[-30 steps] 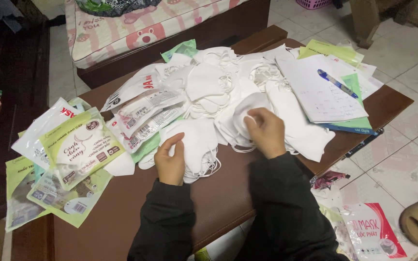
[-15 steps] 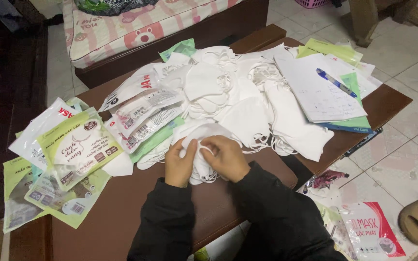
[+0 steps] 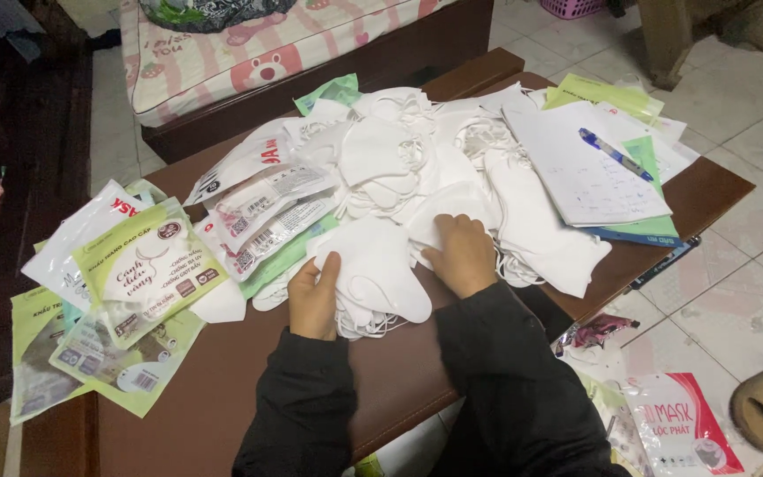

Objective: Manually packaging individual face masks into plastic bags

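The left hand (image 3: 313,299) grips a small stack of white fabric face masks (image 3: 380,276) on the brown wooden tabletop (image 3: 222,371). The right hand (image 3: 464,254) pinches the stack's far edge.

White masks (image 3: 381,265) are lying on a brown tabletop (image 3: 222,380), beside green-and-white packets (image 3: 143,274) and a blue pen (image 3: 615,155)
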